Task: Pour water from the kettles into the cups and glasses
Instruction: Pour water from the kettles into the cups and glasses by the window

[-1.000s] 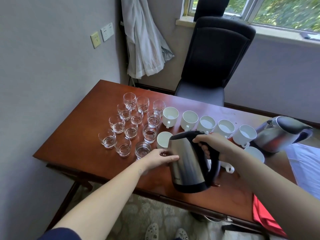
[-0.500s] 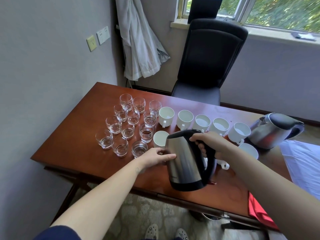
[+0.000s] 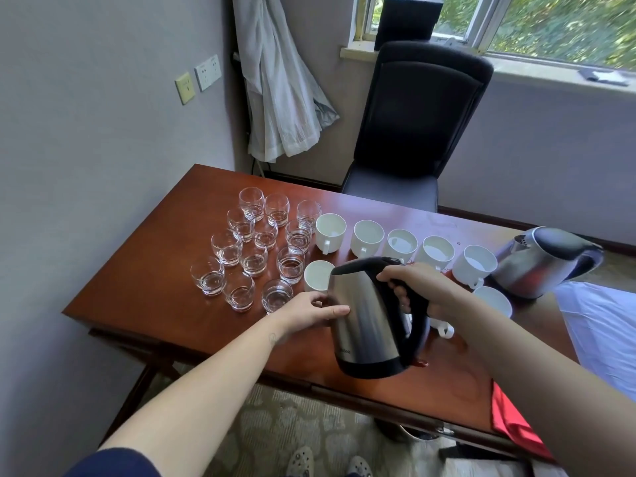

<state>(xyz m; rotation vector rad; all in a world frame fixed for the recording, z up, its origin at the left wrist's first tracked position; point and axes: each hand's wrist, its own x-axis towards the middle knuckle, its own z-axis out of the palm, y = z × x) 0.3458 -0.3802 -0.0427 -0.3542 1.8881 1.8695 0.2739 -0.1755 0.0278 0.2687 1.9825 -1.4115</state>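
Note:
My right hand (image 3: 416,289) grips the black handle of a steel kettle (image 3: 364,318), held above the near part of the wooden table (image 3: 161,256). The fingers of my left hand (image 3: 309,309) lie against the kettle's left side. Just behind the kettle's spout stands a white cup (image 3: 316,275). A row of white cups (image 3: 401,241) runs across the table's middle, some holding water. Several glasses (image 3: 254,242) with water stand in a cluster at the left. A second steel kettle (image 3: 540,259) sits at the right.
A black chair (image 3: 420,122) stands behind the table under a window. A white cloth (image 3: 278,80) hangs in the corner. A red cloth (image 3: 512,421) hangs off the table's near right edge. Two more white cups (image 3: 492,299) sit behind my right wrist.
The kettle and both hands hold about the same pose. The camera has shifted a little, so the table sits slightly lower and more to the left in view.

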